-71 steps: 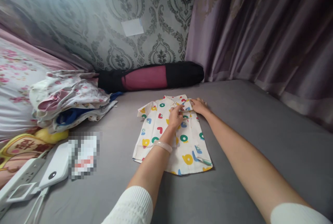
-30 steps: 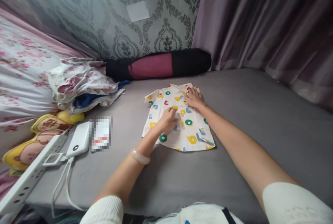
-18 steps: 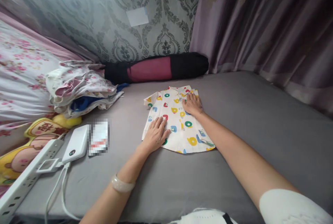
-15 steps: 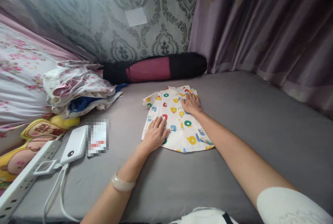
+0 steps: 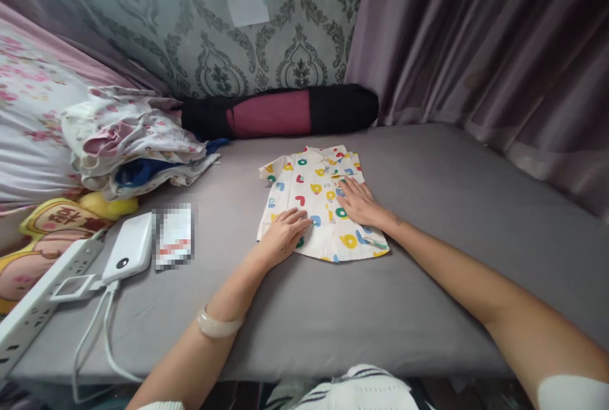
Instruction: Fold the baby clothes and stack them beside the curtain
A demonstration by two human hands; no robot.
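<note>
Palms down and fingers straight, your left hand (image 5: 284,237) and right hand (image 5: 360,204) lay flat on the printed shirt (image 5: 318,193), the left at its 8 o'clock with fingers close together, the right at its 3 o'clock with fingers slightly spread. The shirt sat mid-view on the gray sheet (image 5: 428,257), collar at 12 o'clock, one short sleeve out toward 10. A pale bangle (image 5: 219,325) circled your left wrist. From the shirt, a black-and-maroon roll (image 5: 269,113) lay against the wall at 11 o'clock, a clothes pile (image 5: 136,127) at 10, a blurred packet (image 5: 174,232) and white power bank (image 5: 127,245) at 9, and a power strip (image 5: 40,308) at 8.
</note>
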